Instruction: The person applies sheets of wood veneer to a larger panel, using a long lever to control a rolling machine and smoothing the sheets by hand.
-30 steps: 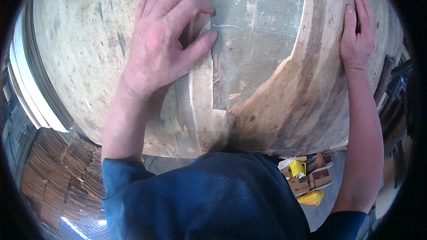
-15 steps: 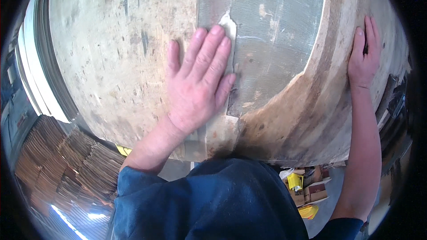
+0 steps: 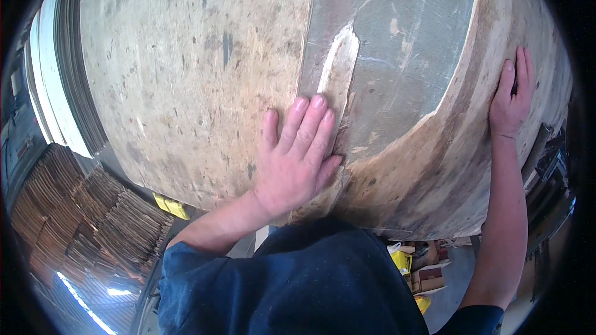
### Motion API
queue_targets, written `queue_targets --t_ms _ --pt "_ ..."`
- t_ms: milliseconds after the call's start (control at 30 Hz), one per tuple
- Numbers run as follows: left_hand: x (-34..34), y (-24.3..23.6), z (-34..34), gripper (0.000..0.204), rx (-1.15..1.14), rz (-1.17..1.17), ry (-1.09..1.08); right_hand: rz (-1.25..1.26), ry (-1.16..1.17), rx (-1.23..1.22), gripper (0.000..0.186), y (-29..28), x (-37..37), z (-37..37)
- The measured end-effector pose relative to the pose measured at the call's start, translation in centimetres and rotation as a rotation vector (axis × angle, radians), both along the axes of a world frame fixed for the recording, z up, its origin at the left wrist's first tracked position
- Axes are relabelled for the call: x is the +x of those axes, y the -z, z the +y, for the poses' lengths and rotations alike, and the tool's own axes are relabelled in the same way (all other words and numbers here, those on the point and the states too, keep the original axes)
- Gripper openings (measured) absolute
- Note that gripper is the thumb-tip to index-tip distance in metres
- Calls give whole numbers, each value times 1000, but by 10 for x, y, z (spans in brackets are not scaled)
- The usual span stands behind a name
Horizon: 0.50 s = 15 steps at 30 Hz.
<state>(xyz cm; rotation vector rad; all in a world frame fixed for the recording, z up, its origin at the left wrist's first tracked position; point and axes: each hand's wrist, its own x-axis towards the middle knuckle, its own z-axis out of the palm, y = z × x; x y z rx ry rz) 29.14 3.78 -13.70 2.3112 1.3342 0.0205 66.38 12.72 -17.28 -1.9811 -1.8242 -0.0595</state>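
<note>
The left hand is sliding nearer, unclenched, along the pale strip; the right hand (grip also released) is resting; grey patch is remaining uncovered.

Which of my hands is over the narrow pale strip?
Your left hand: it lies over the narrow pale strip, while your right hand rests to the right, beyond the grey patch.

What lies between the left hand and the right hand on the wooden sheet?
In the head view, a gray area and then brown-streaked wood lie between the left hand and the right hand.
</note>
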Motion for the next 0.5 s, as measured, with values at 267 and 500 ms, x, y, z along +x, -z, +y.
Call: queue_targets --t_ms 267,500 --pt "-4 -1 -42 72 -8 -6 -41 -8 10 -10 39 0 1 0" --pt "-4 -12 -34 70 -128 1 -65 -26 5 -4 39 -1 0 1"
